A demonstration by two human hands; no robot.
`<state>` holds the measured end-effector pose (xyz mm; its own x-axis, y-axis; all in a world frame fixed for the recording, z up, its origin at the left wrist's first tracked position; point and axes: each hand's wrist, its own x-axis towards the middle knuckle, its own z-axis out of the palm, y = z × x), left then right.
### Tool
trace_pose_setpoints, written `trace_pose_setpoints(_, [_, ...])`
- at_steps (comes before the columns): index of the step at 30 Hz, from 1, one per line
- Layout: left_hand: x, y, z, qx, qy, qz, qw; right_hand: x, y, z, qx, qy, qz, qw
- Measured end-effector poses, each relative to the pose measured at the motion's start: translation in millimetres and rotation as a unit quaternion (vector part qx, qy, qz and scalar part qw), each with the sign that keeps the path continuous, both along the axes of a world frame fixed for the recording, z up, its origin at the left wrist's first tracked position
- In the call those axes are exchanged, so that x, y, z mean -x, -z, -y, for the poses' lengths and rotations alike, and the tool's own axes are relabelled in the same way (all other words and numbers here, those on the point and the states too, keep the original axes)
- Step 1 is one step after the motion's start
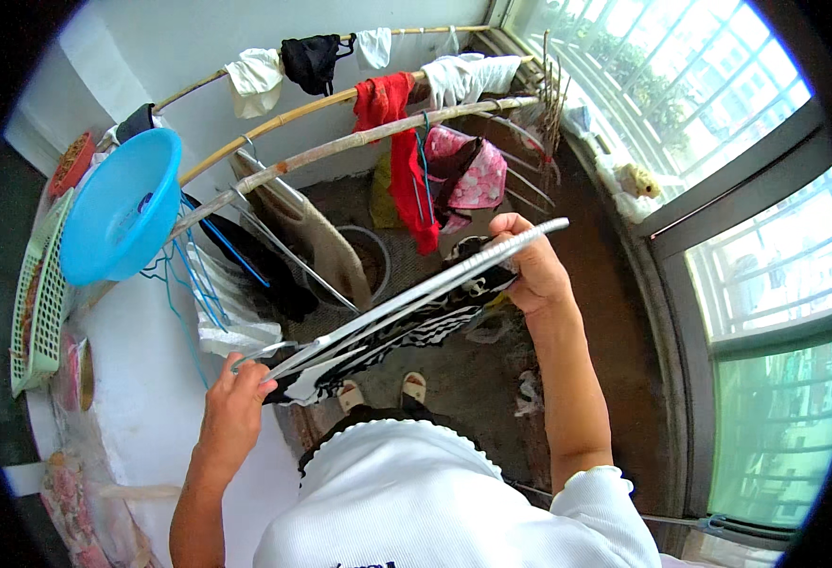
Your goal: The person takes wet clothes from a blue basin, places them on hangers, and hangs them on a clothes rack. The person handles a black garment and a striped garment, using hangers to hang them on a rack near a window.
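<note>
A black-and-white patterned garment (pixel 440 324) hangs below a long pale edge, stretched slantwise between my two hands. Along its top runs a light grey bar (pixel 425 292), which looks like part of a clothes hanger. My left hand (pixel 230 405) pinches the lower left end, near a thin metal hook. At the raised far right end, my right hand (pixel 533 270) is closed round the garment's edge and the bar, thumb on top. Part of the fabric is hidden under the bar.
Bamboo poles (pixel 340 151) cross ahead, with red cloth (pixel 405 170), a pink patterned bag (pixel 468 175) and other laundry. A blue basin (pixel 123 208) and green basket (pixel 37 293) stand left. Barred windows (pixel 766 256) line the right. A round tub (pixel 378 260) sits on the floor.
</note>
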<state>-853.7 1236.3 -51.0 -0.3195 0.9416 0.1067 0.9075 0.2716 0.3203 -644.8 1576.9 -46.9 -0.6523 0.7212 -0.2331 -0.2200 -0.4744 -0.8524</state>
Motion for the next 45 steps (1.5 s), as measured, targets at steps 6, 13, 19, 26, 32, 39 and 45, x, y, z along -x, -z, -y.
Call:
trace_pose_setpoints(6, [12.3,14.9,-14.9,0.011,-0.016,0.039,0.999,-8.5,-61.4,3.4,0.124,-0.037,-0.106,0.986])
trace_pose_setpoints(13, [23.4,-1.4,-31.5,-0.017,-0.033,0.073,0.997,-7.1,-94.0,31.1,0.08,0.019,-0.13,0.988])
trace_pose_setpoints(19, [15.4,18.8,-40.0,-0.057,-0.023,0.201,0.978,18.4,-110.5,46.5,-0.098,0.013,-0.171,0.98])
trace_pose_setpoints(26, [13.7,7.4,-41.1,-0.042,-0.133,0.439,0.888,39.7,-118.8,59.2,-0.261,0.151,-0.105,0.948])
trace_pose_setpoints(32, [44.6,-13.3,-21.2,-0.016,-0.055,0.61,0.79,33.1,-111.5,39.5,-0.238,0.135,-0.091,0.957])
trace_pose_setpoints(39, [44.8,-50.2,-20.6,-0.019,0.038,0.367,0.929,30.0,-108.9,33.3,-0.214,0.257,-0.098,0.938])
trace_pose_setpoints(45, [35.7,-61.1,-20.4,0.061,0.176,0.2,0.962,42.6,-100.5,43.8,-0.26,0.136,-0.122,0.948])
